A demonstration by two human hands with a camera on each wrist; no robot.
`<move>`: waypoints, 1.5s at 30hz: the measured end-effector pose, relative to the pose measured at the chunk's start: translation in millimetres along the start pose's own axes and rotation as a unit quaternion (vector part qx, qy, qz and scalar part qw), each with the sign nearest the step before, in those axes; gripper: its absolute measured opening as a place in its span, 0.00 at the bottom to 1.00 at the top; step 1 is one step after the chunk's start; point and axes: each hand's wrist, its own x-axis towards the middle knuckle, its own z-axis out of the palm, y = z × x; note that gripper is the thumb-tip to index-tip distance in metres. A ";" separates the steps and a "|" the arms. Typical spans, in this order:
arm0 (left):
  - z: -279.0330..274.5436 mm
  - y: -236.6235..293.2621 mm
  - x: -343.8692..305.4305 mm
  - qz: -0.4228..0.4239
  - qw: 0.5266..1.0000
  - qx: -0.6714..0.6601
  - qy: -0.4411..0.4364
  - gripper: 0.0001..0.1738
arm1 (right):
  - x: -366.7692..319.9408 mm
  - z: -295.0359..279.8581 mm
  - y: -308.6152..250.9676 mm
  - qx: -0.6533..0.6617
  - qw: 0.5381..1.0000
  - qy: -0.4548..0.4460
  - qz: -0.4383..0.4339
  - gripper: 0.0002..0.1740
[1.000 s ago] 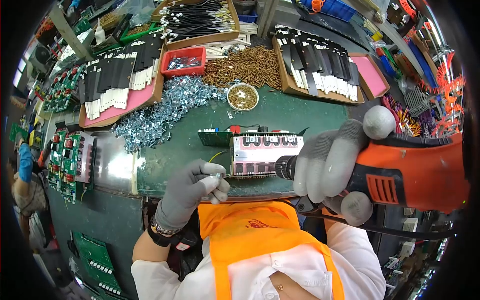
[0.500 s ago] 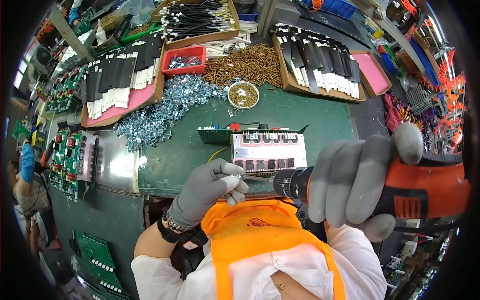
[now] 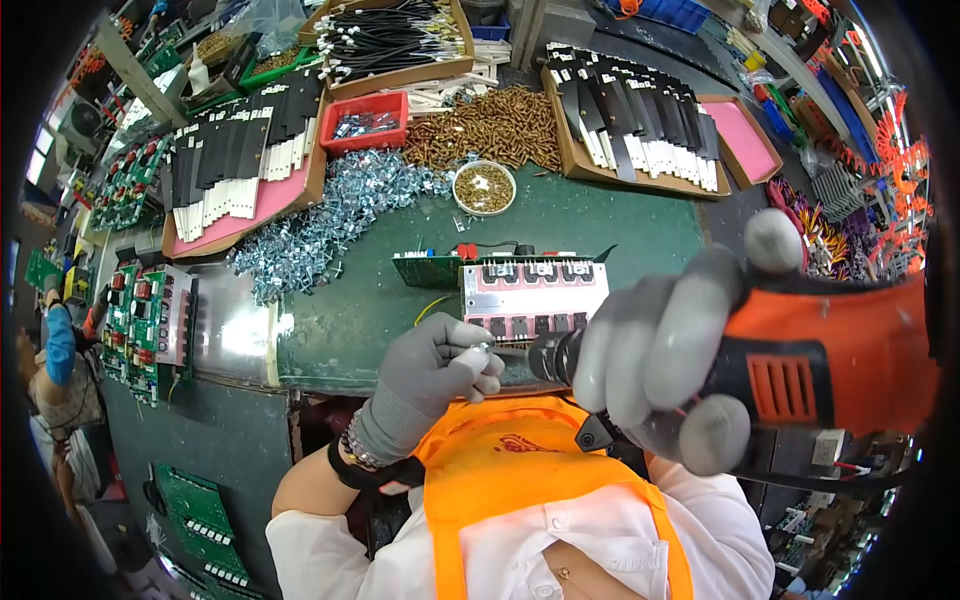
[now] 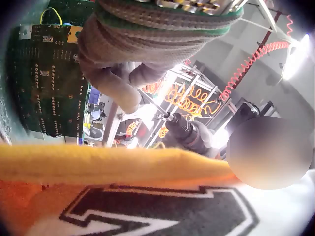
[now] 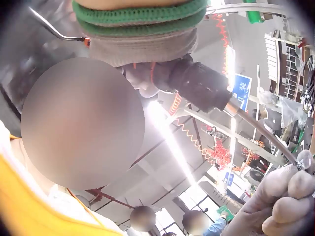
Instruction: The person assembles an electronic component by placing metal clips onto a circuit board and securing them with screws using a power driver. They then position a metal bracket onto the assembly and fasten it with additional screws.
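Note:
My gloved right hand (image 3: 665, 345) grips an orange and black power drill (image 3: 840, 350), its chuck pointing left. From the chuck (image 5: 202, 86) a long driver bit (image 5: 266, 133) runs to the fingertips of my gloved left hand (image 3: 425, 375). Thumb and fingers there pinch a small shiny metal piece (image 5: 299, 166) at the bit's tip; its exact kind I cannot tell. Just beyond both hands lies a silver metal plate (image 3: 535, 287) with rows of black components, joined to a green circuit board (image 3: 425, 270). In the left wrist view, the driver bit (image 4: 156, 104) also points at the left fingers.
Behind the plate stands a round dish of small screws (image 3: 485, 188). Piles of metal clips (image 3: 320, 230) and brass-coloured parts (image 3: 490, 130) spread beyond, near a red bin (image 3: 365, 122). Boxes of black and white strips (image 3: 640, 120) flank them. More circuit boards (image 3: 140, 320) stand at left.
My left hand has moved right with the small metal piece. The drill drew back to the right, then came left again, its bit now at the left fingertips.

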 end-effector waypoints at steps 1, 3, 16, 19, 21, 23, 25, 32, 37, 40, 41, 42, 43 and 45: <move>2.5 -1.4 0.5 0.022 0.998 0.051 0.026 0.15 | -1.4 2.6 3.5 -0.005 0.999 0.047 0.003 0.45; 0.8 7.8 2.0 0.000 0.996 0.086 -0.003 0.16 | 2.8 -4.2 6.6 -0.019 0.999 0.045 0.010 0.45; -17.2 -38.3 1.9 0.404 0.689 0.597 0.080 0.25 | 10.5 -19.7 43.8 0.045 0.998 -0.028 -0.021 0.45; 0.6 -36.6 -4.9 0.448 0.562 0.680 0.143 0.24 | 12.2 -18.0 43.4 0.046 0.998 -0.038 -0.017 0.45; 7.2 -43.0 -3.4 0.422 0.560 0.696 0.156 0.24 | 13.5 -16.7 46.5 0.054 0.997 -0.047 -0.014 0.45; 10.2 -49.0 1.6 0.401 0.554 0.710 0.170 0.24 | 16.3 -14.3 48.5 0.061 0.996 -0.063 -0.013 0.44; 11.6 -57.8 7.0 0.421 0.537 0.708 0.181 0.21 | 17.7 -11.2 51.2 0.070 0.994 -0.082 -0.011 0.44; 7.4 -64.4 13.7 0.447 0.527 0.702 0.171 0.13 | 23.0 -3.3 43.6 0.096 0.984 -0.125 0.085 0.40; 3.7 -65.5 19.7 0.468 0.535 0.687 0.150 0.12 | 25.5 -11.2 42.6 0.057 0.978 -0.159 0.122 0.36; 1.5 -65.9 20.7 0.478 0.529 0.686 0.146 0.12 | 16.4 11.3 43.1 0.025 0.988 -0.100 0.119 0.31; 0.8 -66.0 21.0 0.474 0.530 0.689 0.140 0.12 | 13.9 18.7 42.9 0.005 0.992 -0.033 0.122 0.30; 0.3 -64.8 20.8 0.471 0.528 0.692 0.141 0.12 | 12.8 22.5 44.0 -0.016 0.991 0.035 0.126 0.28; -0.6 -62.3 21.2 0.468 0.530 0.694 0.139 0.13 | 13.2 16.7 47.1 -0.048 0.992 0.003 0.118 0.27; -9.8 -45.5 16.9 0.426 0.602 0.672 0.066 0.13 | 12.6 21.7 49.4 -0.052 0.989 0.032 0.134 0.24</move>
